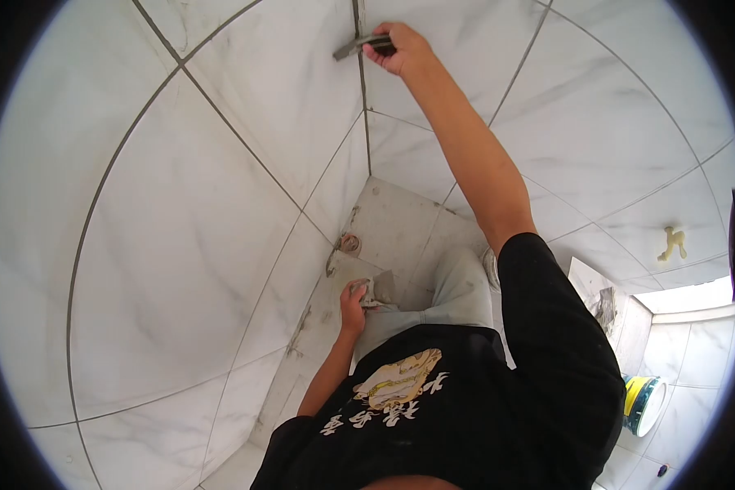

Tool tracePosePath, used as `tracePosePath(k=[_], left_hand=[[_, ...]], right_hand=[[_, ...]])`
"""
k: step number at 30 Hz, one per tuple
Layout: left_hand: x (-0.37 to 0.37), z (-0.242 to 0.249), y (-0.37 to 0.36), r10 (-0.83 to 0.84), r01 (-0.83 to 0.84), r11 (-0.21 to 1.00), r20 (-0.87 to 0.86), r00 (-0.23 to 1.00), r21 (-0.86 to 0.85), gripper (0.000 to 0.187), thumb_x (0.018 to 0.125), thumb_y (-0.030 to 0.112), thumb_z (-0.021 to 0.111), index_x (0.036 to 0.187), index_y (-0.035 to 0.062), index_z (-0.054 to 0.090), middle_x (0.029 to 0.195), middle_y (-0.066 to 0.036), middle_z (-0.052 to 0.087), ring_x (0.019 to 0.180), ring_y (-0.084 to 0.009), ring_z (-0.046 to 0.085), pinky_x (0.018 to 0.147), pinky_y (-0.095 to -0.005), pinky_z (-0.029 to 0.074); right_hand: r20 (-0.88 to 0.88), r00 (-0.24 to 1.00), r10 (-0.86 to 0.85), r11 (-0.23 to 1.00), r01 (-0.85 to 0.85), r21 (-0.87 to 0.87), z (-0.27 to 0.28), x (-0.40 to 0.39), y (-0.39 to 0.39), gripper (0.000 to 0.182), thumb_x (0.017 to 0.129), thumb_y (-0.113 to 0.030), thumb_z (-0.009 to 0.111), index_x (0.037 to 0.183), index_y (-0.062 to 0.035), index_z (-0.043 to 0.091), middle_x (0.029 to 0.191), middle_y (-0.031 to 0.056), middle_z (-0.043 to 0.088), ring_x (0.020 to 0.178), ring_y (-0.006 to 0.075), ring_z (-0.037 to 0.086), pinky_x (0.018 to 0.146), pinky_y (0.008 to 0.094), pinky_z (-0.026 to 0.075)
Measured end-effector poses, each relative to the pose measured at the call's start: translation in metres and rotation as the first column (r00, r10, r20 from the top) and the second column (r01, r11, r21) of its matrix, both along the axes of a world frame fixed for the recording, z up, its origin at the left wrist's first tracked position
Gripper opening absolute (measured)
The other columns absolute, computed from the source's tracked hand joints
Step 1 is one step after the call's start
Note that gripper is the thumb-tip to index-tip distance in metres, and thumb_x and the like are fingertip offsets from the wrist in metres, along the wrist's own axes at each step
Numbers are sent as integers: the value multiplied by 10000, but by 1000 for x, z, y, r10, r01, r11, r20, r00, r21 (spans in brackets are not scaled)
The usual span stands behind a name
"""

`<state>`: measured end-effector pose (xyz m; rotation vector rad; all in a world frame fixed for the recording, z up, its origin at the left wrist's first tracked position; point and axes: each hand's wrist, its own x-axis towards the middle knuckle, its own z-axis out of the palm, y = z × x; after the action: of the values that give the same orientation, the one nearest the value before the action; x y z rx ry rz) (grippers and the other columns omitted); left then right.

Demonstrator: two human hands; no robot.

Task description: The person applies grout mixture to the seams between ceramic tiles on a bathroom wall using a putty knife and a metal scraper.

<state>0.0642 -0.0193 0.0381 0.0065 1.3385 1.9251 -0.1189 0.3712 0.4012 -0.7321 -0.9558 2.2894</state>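
Note:
My right hand (402,51) is raised and closed around a putty knife (351,49) with a dark handle. The grey blade lies at the wall tile (278,73) just left of the dark vertical corner joint (361,77). Lower down, in front of my body, my left hand (353,305) is closed on a flat grey-bladed tool (383,287) with pale material about it. Its handle and the exact kind of tool are hidden by my fingers.
White marbled wall tiles (498,57) with grey joints meet in the corner. A pipe opening (349,244) sits in the dusty floor (392,216). Yellowish fittings (672,243) stick out of the right wall. A green and yellow bucket (645,406) stands behind at right.

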Motion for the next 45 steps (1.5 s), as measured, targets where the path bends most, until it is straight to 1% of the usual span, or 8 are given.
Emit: tracePosePath(k=[5, 12, 19, 25, 35, 38, 40, 45], left_hand=[[-1, -9, 1, 4, -5, 1000, 24, 1000, 5, 281, 938, 200, 562, 1152, 22, 596, 960, -81, 653, 795, -191, 680, 579, -352, 598], [-5, -5, 2, 5, -4, 1000, 51, 999, -14, 297, 929, 211, 569, 1165, 32, 581, 982, -78, 671, 816, -200, 698, 583, -348, 596], [-4, -4, 1, 20, -19, 999, 27, 999, -36, 285, 935, 205, 564, 1164, 34, 578, 986, -95, 670, 803, -210, 695, 584, -353, 593], [-4, -3, 2, 29, -29, 1000, 78, 997, -8, 286, 928, 191, 571, 1152, 15, 597, 970, -97, 642, 779, -206, 676, 579, -367, 606], [1, 2, 1, 33, -32, 999, 26, 999, -39, 292, 934, 192, 570, 1166, 18, 597, 979, -92, 646, 789, -201, 678, 586, -358, 608], [1, -5, -4, 17, -17, 1000, 22, 1000, -4, 294, 933, 199, 575, 1171, 29, 599, 976, -85, 645, 795, -200, 677, 590, -356, 607], [0, -4, -1, 31, -31, 999, -6, 1000, -24, 272, 931, 189, 568, 1156, 40, 603, 972, -81, 645, 796, -205, 680, 587, -361, 607], [-2, -9, 0, 58, -58, 998, 2, 998, 22, 240, 929, 176, 571, 1127, 44, 605, 947, -73, 639, 765, -203, 676, 563, -368, 605]], right_hand=[[-310, 951, -15, 994, 48, 97, 25, 31, -11, 203, 872, -68, 641, 1001, 56, 544, 1044, 196, 560, 945, 335, 591, 707, 435, 617], [89, 992, 89, 993, -82, -79, -143, 50, -12, 215, 886, -111, 625, 1050, 16, 570, 1007, 170, 579, 835, 305, 607, 605, 387, 605], [76, 994, 84, 979, -68, -195, -187, 17, -8, 179, 887, -99, 620, 1010, 8, 545, 974, 167, 568, 805, 286, 587, 587, 372, 594], [82, 995, 51, 957, -25, -290, -170, 4, 1, 155, 907, -76, 596, 996, 15, 509, 1006, 163, 551, 800, 287, 564, 584, 349, 584], [-65, 993, -100, 943, 74, -326, -45, 4, 4, 138, 922, -50, 542, 1024, 26, 488, 997, 195, 525, 886, 345, 572, 660, 396, 622], [-270, 961, 65, 917, -165, -364, -26, -2, 21, 174, 928, -72, 570, 1039, 41, 499, 1035, 191, 539, 929, 340, 574, 711, 421, 629], [-384, 920, 83, 994, -102, -28, 21, 20, 5, 195, 931, -96, 598, 1025, 58, 524, 1047, 172, 557, 958, 318, 581, 778, 425, 619], [-281, 956, 78, 957, 7, 291, 42, 101, -27, 234, 902, -61, 619, 1086, 79, 581, 1080, 156, 600, 979, 276, 601, 836, 438, 593]])
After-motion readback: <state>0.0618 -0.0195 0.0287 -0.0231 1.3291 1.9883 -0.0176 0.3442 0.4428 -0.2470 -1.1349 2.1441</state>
